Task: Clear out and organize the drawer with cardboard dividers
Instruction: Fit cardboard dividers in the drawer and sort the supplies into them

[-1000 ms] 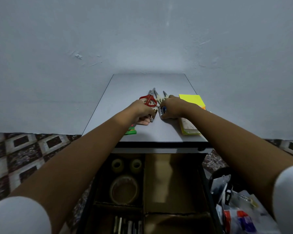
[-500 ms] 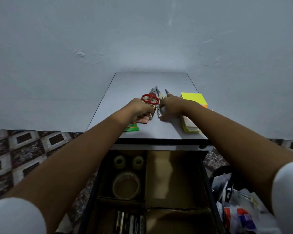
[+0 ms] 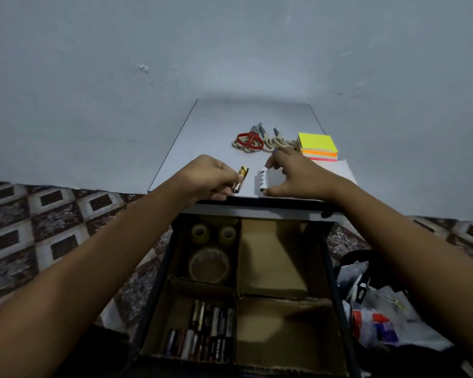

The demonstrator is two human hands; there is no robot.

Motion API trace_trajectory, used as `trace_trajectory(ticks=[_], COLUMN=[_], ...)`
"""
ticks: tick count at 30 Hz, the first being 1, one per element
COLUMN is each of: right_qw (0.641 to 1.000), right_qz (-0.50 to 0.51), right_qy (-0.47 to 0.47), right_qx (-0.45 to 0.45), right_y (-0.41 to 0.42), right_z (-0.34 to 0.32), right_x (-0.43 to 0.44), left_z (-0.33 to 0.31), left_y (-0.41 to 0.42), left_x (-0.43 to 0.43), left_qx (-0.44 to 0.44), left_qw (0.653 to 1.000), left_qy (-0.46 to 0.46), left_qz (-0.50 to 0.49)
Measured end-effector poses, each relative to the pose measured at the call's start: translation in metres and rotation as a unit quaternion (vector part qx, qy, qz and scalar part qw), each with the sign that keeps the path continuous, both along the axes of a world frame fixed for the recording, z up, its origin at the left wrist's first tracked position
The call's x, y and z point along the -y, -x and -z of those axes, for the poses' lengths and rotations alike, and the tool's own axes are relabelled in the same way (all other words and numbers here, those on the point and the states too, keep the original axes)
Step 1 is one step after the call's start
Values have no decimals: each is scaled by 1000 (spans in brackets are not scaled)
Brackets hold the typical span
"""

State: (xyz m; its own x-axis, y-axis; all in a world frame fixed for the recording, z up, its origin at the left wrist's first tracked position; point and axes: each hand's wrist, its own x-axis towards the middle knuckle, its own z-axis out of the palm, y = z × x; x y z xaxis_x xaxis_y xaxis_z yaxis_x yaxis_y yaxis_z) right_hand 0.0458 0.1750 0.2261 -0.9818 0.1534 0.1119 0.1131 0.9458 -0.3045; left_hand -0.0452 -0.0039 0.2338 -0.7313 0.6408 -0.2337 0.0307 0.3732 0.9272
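Left hand (image 3: 210, 175) pinches a gold battery (image 3: 241, 179). Right hand (image 3: 298, 173) pinches a white battery (image 3: 262, 180) end to end. Both sit at the table's (image 3: 230, 118) near edge, above the open drawer (image 3: 328, 268). Both batteries point away; the gold one's far end leans right. Grey wall (image 3: 230, 50) behind, patterned floor tiles (image 3: 52, 227).

free: far tabletop (image 3: 251, 113), right drawer compartments (image 3: 271, 257) | blocked: scissors (image 3: 250, 140), sticky notes (image 3: 316, 141) mid-table
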Motion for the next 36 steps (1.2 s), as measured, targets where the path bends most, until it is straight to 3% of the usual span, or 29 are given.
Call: trace_trajectory(ticks=[8,15,21,36], right_qw=[996,991,989,985], right_qz=[-36,-44,-28,-11], right_qy=[81,120,135,161], right_qx=[2,32,60,58], right_y=[-75,-107,-115,-124], right_z=[36,83,99,104], right_x=[71,103,112,120], left_z=[60,137,174,181], left_y=[-51,-76,-80,-73], left_x=[74,106,108,99], left_qx=[-21,22,-67,-97], left_qw=[995,975,950,935], left_qy=[96,222,304,339], left_qz=[33,14,14,32])
